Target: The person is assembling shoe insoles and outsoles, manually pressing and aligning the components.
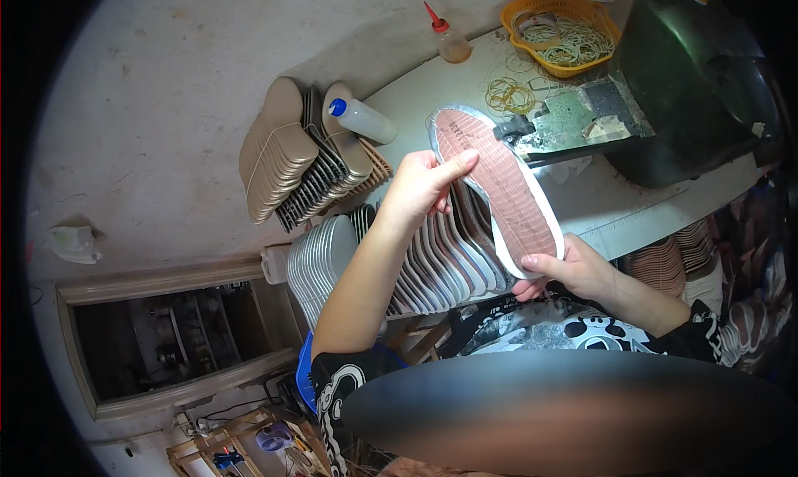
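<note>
Surroundings of the worktable

An orange basket [580,66] on the table [416,95] holds tangled pale bands [575,45]; loose yellowish bands [509,96] lie near it. A clear bottle [453,48] bears a pointed red cap [435,17]. A white bottle [371,122] with a blue cap [337,107] appears tilted. The wall [183,78] contains a framed window [158,336], dark inside.
</note>
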`<move>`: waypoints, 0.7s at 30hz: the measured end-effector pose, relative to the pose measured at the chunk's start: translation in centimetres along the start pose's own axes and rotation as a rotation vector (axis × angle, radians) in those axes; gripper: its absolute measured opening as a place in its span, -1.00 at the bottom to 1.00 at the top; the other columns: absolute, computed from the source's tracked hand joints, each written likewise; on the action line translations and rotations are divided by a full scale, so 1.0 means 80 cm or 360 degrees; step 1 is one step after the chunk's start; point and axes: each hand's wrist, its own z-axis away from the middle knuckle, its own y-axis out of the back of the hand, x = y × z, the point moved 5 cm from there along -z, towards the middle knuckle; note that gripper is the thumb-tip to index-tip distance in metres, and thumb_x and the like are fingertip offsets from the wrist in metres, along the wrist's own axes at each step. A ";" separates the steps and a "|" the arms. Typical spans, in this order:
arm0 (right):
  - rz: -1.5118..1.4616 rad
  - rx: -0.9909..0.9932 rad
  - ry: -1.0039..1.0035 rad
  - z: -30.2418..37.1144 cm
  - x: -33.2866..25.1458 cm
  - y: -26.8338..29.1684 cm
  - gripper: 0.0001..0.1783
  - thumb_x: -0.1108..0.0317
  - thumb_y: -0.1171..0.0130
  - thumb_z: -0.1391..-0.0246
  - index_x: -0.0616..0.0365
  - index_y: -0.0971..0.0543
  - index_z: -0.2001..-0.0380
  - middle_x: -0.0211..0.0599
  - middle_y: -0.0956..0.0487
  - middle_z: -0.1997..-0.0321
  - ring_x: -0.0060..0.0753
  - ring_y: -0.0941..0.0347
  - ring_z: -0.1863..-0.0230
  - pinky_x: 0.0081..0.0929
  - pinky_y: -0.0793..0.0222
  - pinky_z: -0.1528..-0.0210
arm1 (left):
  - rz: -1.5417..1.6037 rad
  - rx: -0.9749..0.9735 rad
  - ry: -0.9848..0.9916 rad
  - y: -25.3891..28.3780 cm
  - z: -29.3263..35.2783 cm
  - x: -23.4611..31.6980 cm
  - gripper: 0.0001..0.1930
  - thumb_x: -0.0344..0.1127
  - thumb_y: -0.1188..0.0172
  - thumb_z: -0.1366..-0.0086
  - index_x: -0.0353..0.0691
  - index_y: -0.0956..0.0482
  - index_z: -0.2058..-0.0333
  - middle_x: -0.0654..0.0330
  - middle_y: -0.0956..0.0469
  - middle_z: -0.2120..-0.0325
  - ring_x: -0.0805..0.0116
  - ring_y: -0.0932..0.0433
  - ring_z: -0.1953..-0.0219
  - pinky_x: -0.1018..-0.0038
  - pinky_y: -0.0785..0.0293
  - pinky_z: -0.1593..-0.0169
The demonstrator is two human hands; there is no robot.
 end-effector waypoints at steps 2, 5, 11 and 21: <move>-0.0145 0.0079 0.0214 -0.004 -0.008 -0.008 -0.63 0.26 -0.07 -0.21 0.42 -0.46 0.12 -0.03 -0.60 0.36 -0.32 -0.61 0.39 -0.51 -0.58 0.32 | 0.0039 0.0022 0.0061 0.007 -0.004 -0.003 -0.50 0.13 -0.32 -0.09 -0.27 -0.50 0.61 0.35 -0.37 0.84 0.65 -0.27 0.86 0.73 -0.17 0.77; -0.0206 0.0149 0.0341 -0.015 -0.025 -0.019 -0.64 0.26 -0.04 -0.22 0.43 -0.47 0.15 -0.01 -0.60 0.36 -0.33 -0.60 0.41 -0.49 -0.58 0.33 | -0.0080 -0.0027 0.0064 0.021 -0.021 0.004 -0.47 0.19 -0.29 -0.09 -0.23 -0.49 0.64 0.36 -0.34 0.88 0.64 -0.27 0.87 0.73 -0.16 0.77; -0.0357 0.0272 0.0491 -0.041 -0.059 -0.021 -0.65 0.23 -0.01 -0.23 0.40 -0.53 0.24 -0.04 -0.60 0.45 -0.33 -0.59 0.47 -0.51 -0.55 0.37 | -0.0604 0.0069 0.0107 0.055 -0.062 0.029 -0.32 0.32 -0.27 -0.01 -0.38 -0.55 0.51 0.21 -0.48 0.77 0.47 -0.45 0.75 0.64 -0.37 0.65; -0.0386 0.0417 0.0591 -0.083 -0.076 -0.012 -0.65 0.20 -0.01 -0.24 0.35 -0.52 0.22 -0.12 -0.61 0.45 -0.40 -0.59 0.48 -0.55 -0.55 0.36 | -0.1399 -0.0878 -0.1325 0.006 -0.098 0.111 -0.45 0.06 -0.44 0.11 -0.20 -0.56 0.23 0.16 -0.46 0.22 0.19 -0.33 0.01 0.31 -0.23 -0.08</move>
